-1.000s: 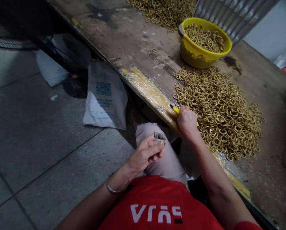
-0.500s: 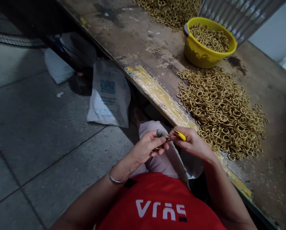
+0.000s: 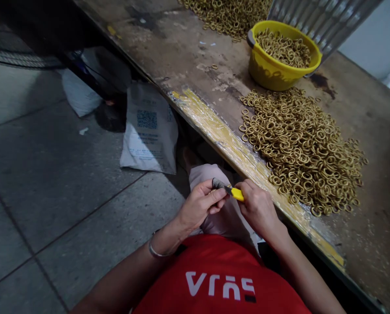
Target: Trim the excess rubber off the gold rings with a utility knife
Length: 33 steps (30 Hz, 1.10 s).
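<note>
My left hand (image 3: pixel 201 204) is closed over my lap, pinching a gold-coloured ring that is mostly hidden by the fingers. A dark grey wrap (image 3: pixel 217 183) covers one of its fingertips. In my right hand (image 3: pixel 257 208) is a small knife (image 3: pixel 237 194) with a yellow handle; its dark blade points left and reaches the left fingertips. Whether the blade touches the ring I cannot tell. A broad pile of gold-coloured rings (image 3: pixel 306 144) lies on the worktable (image 3: pixel 195 56), just beyond my right hand.
A yellow tub (image 3: pixel 273 76) full of rings stands behind the pile. Farther back lies a second heap of rings (image 3: pixel 234 17). Plastic-covered yellow tape (image 3: pixel 214 122) runs along the table edge. A white printed sack (image 3: pixel 147 144) stands on the floor, with a fan guard (image 3: pixel 21 61) farther left.
My right hand has turned, and the knife now points its blade left at the left fingertips instead of up and away. My left hand stays nearly in place.
</note>
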Available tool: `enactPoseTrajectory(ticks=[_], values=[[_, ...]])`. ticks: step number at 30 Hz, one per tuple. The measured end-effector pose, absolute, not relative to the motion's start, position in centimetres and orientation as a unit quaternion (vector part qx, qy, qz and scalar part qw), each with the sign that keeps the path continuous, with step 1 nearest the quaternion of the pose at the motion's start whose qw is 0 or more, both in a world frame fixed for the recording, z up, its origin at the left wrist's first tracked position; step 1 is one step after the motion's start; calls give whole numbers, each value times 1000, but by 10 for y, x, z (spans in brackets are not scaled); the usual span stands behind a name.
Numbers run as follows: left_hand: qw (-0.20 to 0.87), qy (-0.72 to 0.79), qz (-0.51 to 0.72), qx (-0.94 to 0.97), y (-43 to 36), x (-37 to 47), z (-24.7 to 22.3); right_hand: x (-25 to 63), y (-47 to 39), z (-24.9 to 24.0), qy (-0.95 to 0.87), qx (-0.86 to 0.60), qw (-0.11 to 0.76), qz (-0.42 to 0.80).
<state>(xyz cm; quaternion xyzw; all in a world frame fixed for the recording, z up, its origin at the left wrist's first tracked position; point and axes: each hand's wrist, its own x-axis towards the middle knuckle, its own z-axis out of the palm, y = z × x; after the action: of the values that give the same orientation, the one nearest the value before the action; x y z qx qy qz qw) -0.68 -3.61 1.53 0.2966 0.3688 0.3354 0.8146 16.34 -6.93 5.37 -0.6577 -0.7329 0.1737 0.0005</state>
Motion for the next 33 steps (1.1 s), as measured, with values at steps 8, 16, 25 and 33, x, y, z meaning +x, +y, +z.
enactPoseTrajectory(ticks=[8, 16, 25, 33], values=[[725, 284, 308, 547, -45, -6, 41, 173, -42, 40, -674, -723, -129, 84], [835, 355, 274, 317, -29, -9, 16, 195, 12, 38, -646, -755, -108, -25], [866, 328, 299, 232, -18, -14, 16, 205, 34, 42, -655, -755, -27, 26], [600, 477, 409, 496, -32, -11, 18, 179, -16, 49, -430, -599, 279, 615]])
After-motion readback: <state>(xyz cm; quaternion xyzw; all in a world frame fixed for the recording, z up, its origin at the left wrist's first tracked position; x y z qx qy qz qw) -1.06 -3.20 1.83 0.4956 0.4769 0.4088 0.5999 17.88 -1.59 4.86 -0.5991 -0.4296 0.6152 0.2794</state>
